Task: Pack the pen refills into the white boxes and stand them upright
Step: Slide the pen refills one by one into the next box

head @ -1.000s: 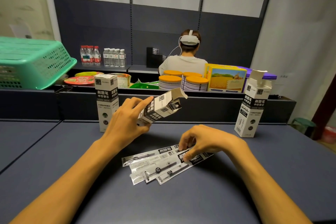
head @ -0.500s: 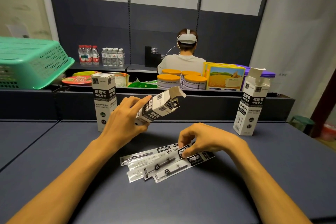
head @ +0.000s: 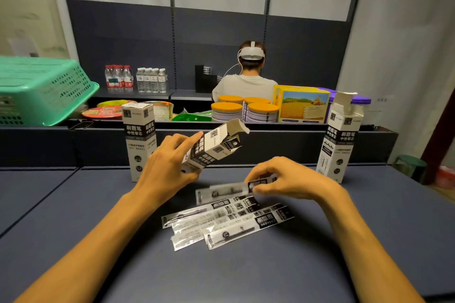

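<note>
My left hand (head: 167, 167) grips a white and black refill box (head: 214, 146), tilted with its open flap end up and to the right. My right hand (head: 288, 177) pinches one packaged pen refill (head: 226, 192) and holds it just above the table, pointing left. Several more packaged refills (head: 229, 221) lie in a loose fan on the dark table below both hands. A closed white box (head: 139, 140) stands upright behind my left hand. Another white box (head: 341, 138) stands upright at the right with its top flap open.
A green plastic basket (head: 41, 88) sits at the far left. Behind the table's raised back edge are orange-lidded tins (head: 246, 109), a yellow box (head: 304, 106), water bottles (head: 136, 79) and a seated person (head: 246, 81) facing away.
My right hand has lifted one packaged refill off the pile and raised it slightly. The left hand keeps holding the tilted box in about the same place.
</note>
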`<move>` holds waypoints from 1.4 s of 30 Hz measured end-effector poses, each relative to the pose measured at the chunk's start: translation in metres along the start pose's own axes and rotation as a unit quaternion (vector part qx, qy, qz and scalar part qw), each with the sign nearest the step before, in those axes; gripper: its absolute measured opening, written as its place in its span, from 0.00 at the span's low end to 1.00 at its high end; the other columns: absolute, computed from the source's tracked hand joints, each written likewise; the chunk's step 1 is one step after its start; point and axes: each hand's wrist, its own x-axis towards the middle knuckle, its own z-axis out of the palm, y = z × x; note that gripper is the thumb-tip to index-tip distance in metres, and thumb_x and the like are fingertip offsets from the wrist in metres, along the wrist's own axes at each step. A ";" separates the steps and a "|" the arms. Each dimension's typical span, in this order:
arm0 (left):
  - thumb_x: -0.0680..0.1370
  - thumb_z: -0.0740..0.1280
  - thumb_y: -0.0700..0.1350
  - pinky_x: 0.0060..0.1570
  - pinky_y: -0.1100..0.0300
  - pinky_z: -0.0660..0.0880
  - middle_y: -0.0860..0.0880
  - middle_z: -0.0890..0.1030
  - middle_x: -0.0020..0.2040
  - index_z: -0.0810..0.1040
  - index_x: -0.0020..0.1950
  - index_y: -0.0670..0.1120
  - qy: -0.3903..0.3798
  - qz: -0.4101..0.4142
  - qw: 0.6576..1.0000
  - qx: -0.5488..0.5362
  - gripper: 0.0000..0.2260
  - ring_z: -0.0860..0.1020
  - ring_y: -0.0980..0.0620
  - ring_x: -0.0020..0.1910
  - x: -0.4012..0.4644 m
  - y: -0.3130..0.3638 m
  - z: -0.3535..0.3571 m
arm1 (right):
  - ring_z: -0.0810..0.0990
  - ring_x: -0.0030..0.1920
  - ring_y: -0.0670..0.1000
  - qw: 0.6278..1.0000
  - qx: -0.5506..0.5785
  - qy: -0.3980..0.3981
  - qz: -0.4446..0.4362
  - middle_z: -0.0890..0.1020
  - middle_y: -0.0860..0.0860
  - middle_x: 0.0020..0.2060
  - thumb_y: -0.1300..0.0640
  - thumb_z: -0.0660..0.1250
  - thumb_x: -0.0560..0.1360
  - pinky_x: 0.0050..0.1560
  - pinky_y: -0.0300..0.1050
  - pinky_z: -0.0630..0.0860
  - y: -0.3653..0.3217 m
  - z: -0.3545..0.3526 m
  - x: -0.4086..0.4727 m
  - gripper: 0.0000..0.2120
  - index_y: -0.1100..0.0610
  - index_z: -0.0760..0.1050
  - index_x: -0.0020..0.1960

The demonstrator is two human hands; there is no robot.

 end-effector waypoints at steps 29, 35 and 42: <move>0.65 0.79 0.46 0.37 0.56 0.77 0.47 0.76 0.56 0.68 0.73 0.49 0.012 0.005 1.000 0.014 0.38 0.74 0.50 0.51 0.000 0.003 0.002 | 0.79 0.51 0.55 0.842 -0.282 0.458 -0.049 0.84 0.52 0.47 0.58 0.72 0.72 0.57 0.54 0.68 0.006 -0.033 -0.016 0.10 0.52 0.82 0.54; 0.65 0.79 0.46 0.37 0.57 0.75 0.47 0.76 0.56 0.68 0.73 0.49 0.011 0.007 1.000 0.017 0.38 0.74 0.49 0.51 0.001 0.002 0.002 | 0.78 0.50 0.52 0.862 -0.290 0.412 -0.058 0.84 0.48 0.46 0.57 0.73 0.71 0.58 0.52 0.66 0.003 -0.032 -0.015 0.10 0.49 0.83 0.52; 0.64 0.79 0.46 0.36 0.55 0.77 0.46 0.76 0.56 0.68 0.73 0.49 0.005 0.018 0.999 0.027 0.39 0.75 0.49 0.51 0.000 0.002 0.004 | 0.79 0.49 0.55 0.848 -0.341 0.398 -0.077 0.84 0.48 0.44 0.57 0.74 0.70 0.57 0.55 0.68 -0.009 -0.022 -0.005 0.10 0.49 0.83 0.51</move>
